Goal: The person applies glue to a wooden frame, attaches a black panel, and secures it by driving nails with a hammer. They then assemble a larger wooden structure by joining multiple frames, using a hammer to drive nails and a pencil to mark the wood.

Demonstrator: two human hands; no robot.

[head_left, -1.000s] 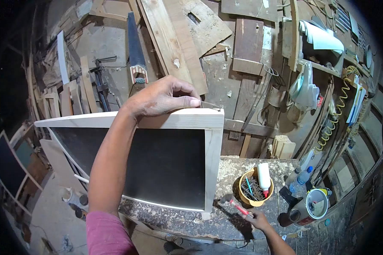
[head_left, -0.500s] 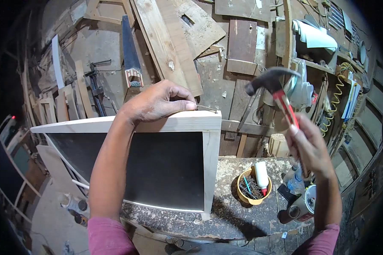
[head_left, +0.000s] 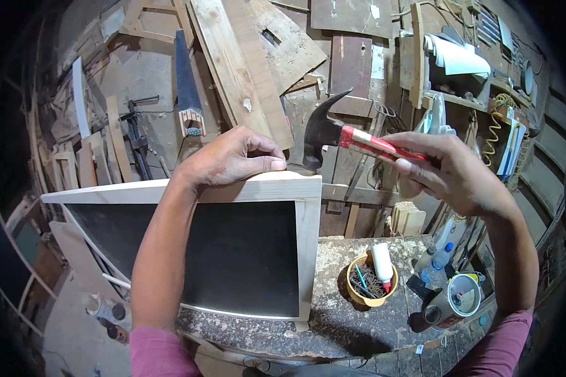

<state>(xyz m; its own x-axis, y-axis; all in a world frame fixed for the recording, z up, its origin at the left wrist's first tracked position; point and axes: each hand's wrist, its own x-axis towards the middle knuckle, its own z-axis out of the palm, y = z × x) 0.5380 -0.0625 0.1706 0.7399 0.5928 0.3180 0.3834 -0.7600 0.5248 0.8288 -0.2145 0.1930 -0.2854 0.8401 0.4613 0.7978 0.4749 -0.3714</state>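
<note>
The rough, sawdust-covered workbench (head_left: 358, 320) carries the work. A black panel in a pale wooden frame (head_left: 245, 248) stands upright on its near-left part, its lower right corner close to the bench's front edge. The panel tilts slightly, so its top rail climbs toward the right corner.

The left hand (head_left: 233, 158) rests on the top rail near the frame's upper right corner. Thumb and forefinger are pinched together at the rail's top edge. The nail itself is too small to make out here, so whether one sits between them cannot be confirmed.

The right hand (head_left: 449, 173) has its fingers wrapped tight around the red handle of a dark-headed claw hammer (head_left: 333, 132). The hammer head hangs just beside the left fingertips, striking face down, just above the rail.

A yellow round tub of nails (head_left: 371, 283) sits at the bench's middle, with a white glue bottle (head_left: 382, 265) standing in it. An open tin can (head_left: 453, 301) lies toward the right edge.

Assessment: the start calls for light, short taps, face square to the rail, with the pinching fingers kept low and clear. The frame is braced only by the left hand, so a heavy blow could tip it or split the corner joint.
</note>
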